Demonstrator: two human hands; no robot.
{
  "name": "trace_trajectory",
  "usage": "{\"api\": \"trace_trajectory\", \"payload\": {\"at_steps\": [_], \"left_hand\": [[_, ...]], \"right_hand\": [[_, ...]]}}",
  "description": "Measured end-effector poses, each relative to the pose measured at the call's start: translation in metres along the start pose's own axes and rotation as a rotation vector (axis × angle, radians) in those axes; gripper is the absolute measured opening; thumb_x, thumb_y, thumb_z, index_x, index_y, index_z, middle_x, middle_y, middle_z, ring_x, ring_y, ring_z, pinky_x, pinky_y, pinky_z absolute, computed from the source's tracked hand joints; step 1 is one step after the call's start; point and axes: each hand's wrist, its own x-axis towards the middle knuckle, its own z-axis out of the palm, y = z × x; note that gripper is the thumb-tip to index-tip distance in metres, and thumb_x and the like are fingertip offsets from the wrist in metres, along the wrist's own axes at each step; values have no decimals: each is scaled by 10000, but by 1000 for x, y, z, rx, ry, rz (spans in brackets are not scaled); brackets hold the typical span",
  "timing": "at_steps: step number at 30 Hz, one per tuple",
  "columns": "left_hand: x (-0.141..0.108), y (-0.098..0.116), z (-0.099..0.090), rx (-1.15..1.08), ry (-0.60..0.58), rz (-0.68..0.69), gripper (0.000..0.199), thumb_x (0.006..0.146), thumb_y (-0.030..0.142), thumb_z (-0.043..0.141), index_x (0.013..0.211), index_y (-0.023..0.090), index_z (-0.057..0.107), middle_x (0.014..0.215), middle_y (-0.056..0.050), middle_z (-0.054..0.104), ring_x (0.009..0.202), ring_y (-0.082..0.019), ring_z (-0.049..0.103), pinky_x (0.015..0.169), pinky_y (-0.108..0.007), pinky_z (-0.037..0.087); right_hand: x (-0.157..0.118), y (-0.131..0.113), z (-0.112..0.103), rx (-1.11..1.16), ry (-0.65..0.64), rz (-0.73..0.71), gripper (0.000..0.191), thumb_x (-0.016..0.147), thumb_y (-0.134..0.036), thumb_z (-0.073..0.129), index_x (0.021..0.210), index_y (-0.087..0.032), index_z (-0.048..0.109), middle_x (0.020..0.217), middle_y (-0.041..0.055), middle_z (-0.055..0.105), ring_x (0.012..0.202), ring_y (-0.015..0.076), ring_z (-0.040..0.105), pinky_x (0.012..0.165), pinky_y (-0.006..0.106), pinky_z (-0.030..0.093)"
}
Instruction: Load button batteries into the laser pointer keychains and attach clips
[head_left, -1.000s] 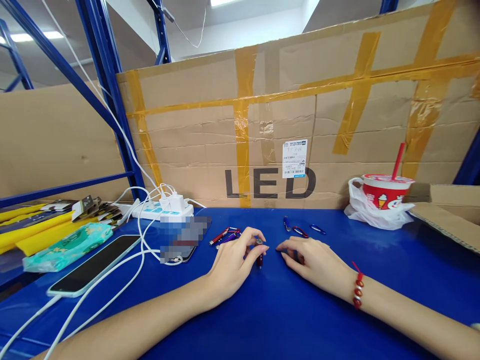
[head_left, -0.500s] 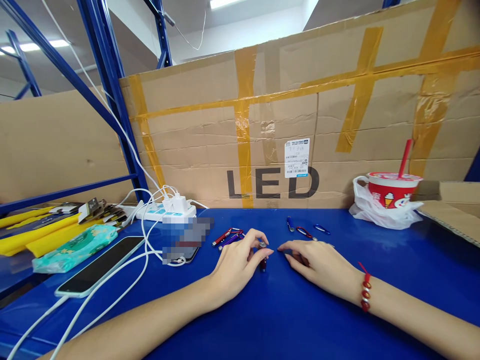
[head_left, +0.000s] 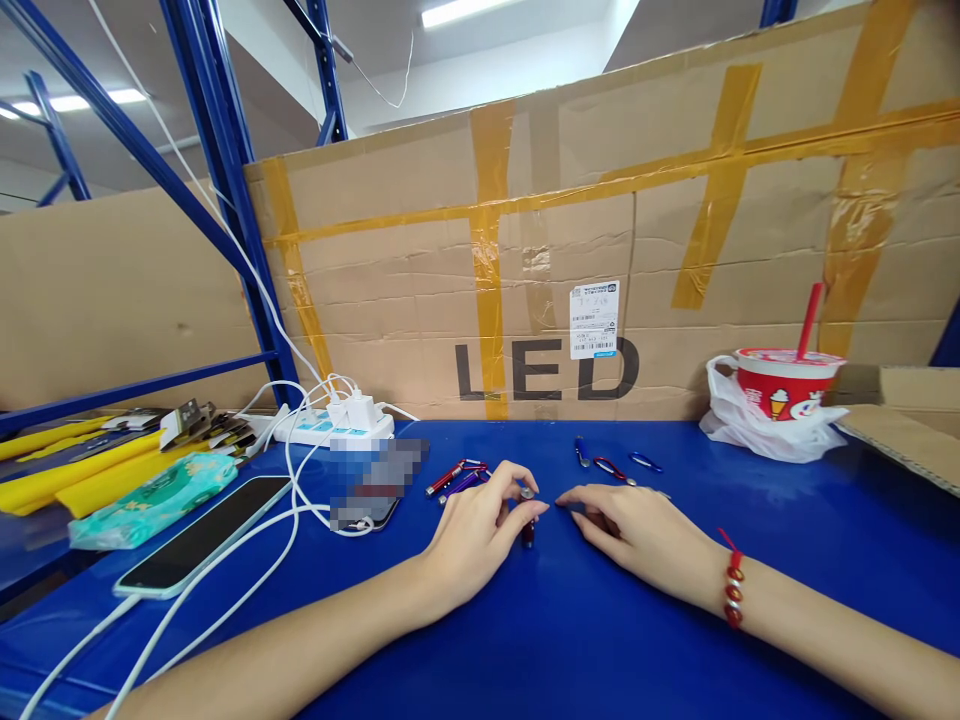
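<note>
My left hand (head_left: 480,525) is closed, thumb and fingertips pinching a small dark red flashlight (head_left: 529,535) held upright, its silver end showing above the thumb; the fingers hide its middle. Across a small gap, my right hand (head_left: 637,535) rests low over the table with its thumb and index finger apart and nothing seen between them. Behind my left hand lie a red flashlight (head_left: 445,478) and a purple flashlight (head_left: 459,487) with clips. Beyond my right hand are a small blue tube (head_left: 582,452), a red carabiner (head_left: 611,468) and a blue carabiner (head_left: 645,461).
On the left of the blue table (head_left: 525,650) are a phone (head_left: 202,540), a green tissue pack (head_left: 154,500), white cables and a power strip (head_left: 300,428). A red cup (head_left: 787,385) in a plastic bag stands right. A tall cardboard sheet (head_left: 390,300) closes the back.
The view has shifted very slightly. Both hands and the flashlight keep the same places on the table.
</note>
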Motion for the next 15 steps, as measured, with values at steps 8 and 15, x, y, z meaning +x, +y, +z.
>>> {"api": "trace_trajectory", "payload": {"at_steps": [8, 15], "left_hand": [[0, 0, 0, 5, 5, -11, 187, 868, 403, 404, 925, 228, 436, 776, 71, 639, 577, -92, 534, 557, -207, 332], [-1, -1, 0, 7, -9, -16, 185, 864, 401, 413, 921, 227, 435, 749, 70, 637, 564, -93, 543, 549, -206, 328]], "right_hand": [[-1, 0, 0, 25, -10, 6, 321, 850, -227, 336, 1036, -216, 597, 858, 35, 640, 715, 156, 590, 653, 267, 434], [0, 1, 1, 23, -18, 0, 316, 858, -229, 335, 1050, -224, 586, 966, 29, 630, 812, 165, 602, 708, 275, 441]]}}
